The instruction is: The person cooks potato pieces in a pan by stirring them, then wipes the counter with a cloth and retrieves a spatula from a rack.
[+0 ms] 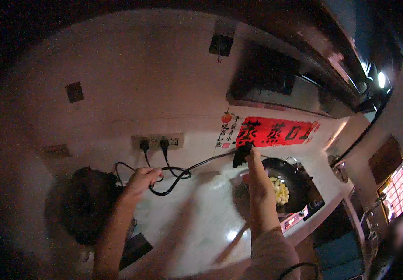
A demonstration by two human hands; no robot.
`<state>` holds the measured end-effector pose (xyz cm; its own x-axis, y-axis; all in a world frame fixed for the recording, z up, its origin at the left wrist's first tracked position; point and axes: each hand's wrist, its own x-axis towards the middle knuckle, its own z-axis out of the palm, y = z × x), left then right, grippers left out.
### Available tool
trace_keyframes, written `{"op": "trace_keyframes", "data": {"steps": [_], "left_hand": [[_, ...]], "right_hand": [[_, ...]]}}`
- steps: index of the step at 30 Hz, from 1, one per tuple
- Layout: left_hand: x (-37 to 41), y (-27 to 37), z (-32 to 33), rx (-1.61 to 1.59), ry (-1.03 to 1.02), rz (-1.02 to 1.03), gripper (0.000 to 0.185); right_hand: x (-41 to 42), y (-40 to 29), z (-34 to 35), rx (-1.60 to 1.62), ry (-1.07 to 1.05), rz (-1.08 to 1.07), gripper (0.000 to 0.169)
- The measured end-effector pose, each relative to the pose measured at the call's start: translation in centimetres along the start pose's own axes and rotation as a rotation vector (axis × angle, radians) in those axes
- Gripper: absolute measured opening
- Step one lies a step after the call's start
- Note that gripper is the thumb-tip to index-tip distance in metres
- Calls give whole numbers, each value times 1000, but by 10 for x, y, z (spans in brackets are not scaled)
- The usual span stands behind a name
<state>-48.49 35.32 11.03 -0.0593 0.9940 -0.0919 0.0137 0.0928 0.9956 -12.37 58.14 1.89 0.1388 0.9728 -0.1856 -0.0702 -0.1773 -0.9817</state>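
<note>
My left hand (146, 179), at centre left, is closed on a loop of black power cord (173, 190). The cord crosses itself and runs right toward my right hand (251, 154), which is by the red banner on the wall. A dark cloth-like thing (242, 154) is at the fingers of my right hand, its exact kind unclear. Below and right of that hand, partly behind my forearm, a black wok (297, 185) holds pale yellow pieces of food (281, 191). It sits over a cooker with a lit control panel (292, 221).
Two black plugs (164, 142) sit in the wall sockets (180, 140). A large dark round object (82, 206) stands at the left of the white counter (187, 238), with a dark flat item (136, 249) nearby. A range hood (275, 77) hangs above the wok.
</note>
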Motion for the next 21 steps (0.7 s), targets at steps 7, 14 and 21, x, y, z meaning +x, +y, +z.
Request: {"op": "trace_keyframes", "data": {"steps": [7, 14, 21], "left_hand": [[33, -11, -16, 124, -29, 5, 27], [17, 23, 9, 172, -13, 6, 25], [11, 23, 24, -374, -154, -314, 16]], "right_hand": [[-151, -88, -5, 216, -57, -21, 32], [-186, -71, 38, 245, 9, -93, 30], [-165, 98, 52, -195, 428, -463, 31]]}}
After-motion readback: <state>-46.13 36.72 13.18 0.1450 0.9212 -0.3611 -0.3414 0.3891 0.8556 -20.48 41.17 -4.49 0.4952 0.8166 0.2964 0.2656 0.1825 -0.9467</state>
